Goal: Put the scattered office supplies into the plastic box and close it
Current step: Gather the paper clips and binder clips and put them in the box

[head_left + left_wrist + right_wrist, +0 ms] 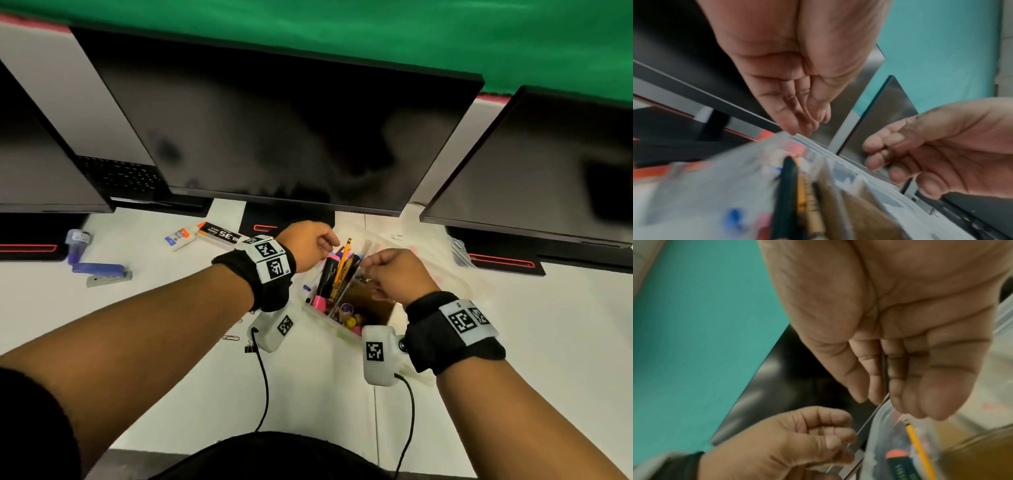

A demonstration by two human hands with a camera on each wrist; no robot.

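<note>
A clear plastic box (342, 330) stands open at the desk's middle, its lid (442, 263) lying back to the right. A yellow pencil (343, 262) and a black highlighter (325, 277) lean in its left compartment; small coloured bits lie in the near one. My left hand (330, 245) hovers over the box's far left corner, fingers bunched against the thumb, with nothing visible between them (803, 128). My right hand (371, 270) hangs above the right compartment, its fingers (875, 386) loosely bent and holding nothing visible. The pencil (918, 446) sits just under it.
On the desk to the left lie a glue bottle (176, 237), a staples box (221, 234), a blue stapler (101, 270) and a blue dispenser (78, 240). A paper clip (231, 337) and a binder clip (249, 348) lie near my left wrist. Three dark monitors (291, 137) overhang the back.
</note>
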